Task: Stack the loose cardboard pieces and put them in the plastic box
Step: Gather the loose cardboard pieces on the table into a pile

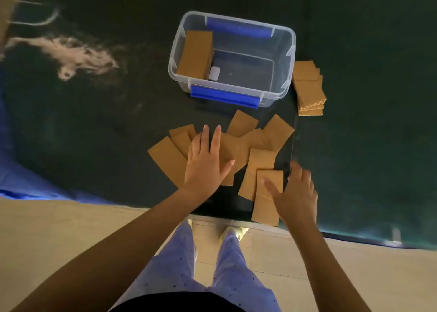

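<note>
Several loose brown cardboard pieces [246,141] lie fanned out on the dark table near its front edge. My left hand [205,160] rests flat on the middle of them, fingers spread. My right hand [295,193] hovers open over the rightmost pieces [267,203], its thumb touching one. Behind them stands the clear plastic box [289,58] with blue handles. A stack of cardboard [195,54] leans inside it against the left wall. Another stack [308,87] lies on the table to the right of the box.
The dark green table [94,122] has a pale smear at the far left. A small white object [214,73] lies in the box. The table's front edge runs just below my hands, above a tiled floor [47,240] and my legs.
</note>
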A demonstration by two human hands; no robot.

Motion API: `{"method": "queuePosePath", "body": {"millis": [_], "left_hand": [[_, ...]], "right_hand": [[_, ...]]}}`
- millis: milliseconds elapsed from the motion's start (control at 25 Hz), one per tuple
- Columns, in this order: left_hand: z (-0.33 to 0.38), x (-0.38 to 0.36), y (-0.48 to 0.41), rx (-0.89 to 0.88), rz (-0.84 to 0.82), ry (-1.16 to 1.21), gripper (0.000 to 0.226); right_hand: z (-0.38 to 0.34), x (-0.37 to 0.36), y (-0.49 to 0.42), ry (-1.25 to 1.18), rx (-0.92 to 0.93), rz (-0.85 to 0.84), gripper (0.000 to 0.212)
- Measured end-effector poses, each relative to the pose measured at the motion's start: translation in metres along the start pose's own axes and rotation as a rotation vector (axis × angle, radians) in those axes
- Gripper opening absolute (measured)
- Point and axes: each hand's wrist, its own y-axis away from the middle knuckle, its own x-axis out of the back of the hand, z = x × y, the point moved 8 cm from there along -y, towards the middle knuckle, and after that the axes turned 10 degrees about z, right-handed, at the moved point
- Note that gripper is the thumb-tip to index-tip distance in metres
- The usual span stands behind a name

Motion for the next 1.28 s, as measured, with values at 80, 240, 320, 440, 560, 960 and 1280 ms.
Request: {"method": "queuePosePath", "body": {"millis": [80,240,320,440,560,960,1280], "left_hand": [[-0.003,-0.005,-0.002,0.071,-0.017,0.009,0.087],[0.002,-0.006,-0.008,0.092,0.012,0.092,0.088],[0.009,-0.008,-0.012,0.104,0.010,0.194,0.089],[0.017,-0.011,-0.015,0.161,-0.009,0.282,0.095],[0.012,-0.020,-0.020,0.325,-0.063,0.326,0.104],[0.008,-0.027,-0.028,0.345,-0.122,0.397,0.058],[0.001,-0.022,-0.026,0.467,-0.347,0.533,0.053]], "right_hand": [[0.006,-0.014,0.009,0.017,-0.054,-0.089,0.091],[0.009,-0.021,0.009,-0.259,-0.203,-0.071,0.074],[0.004,-0.013,-0.007,-0.365,-0.243,0.023,0.054],[-0.015,-0.003,-0.017,-0.292,-0.211,0.137,0.038],[-0.038,-0.012,-0.018,-0.270,-0.228,0.102,0.041],[-0.095,0.009,-0.028,-0.408,-0.039,0.189,0.043],[-0.028,0.000,-0.046,-0.530,-0.404,0.166,0.044]]}}
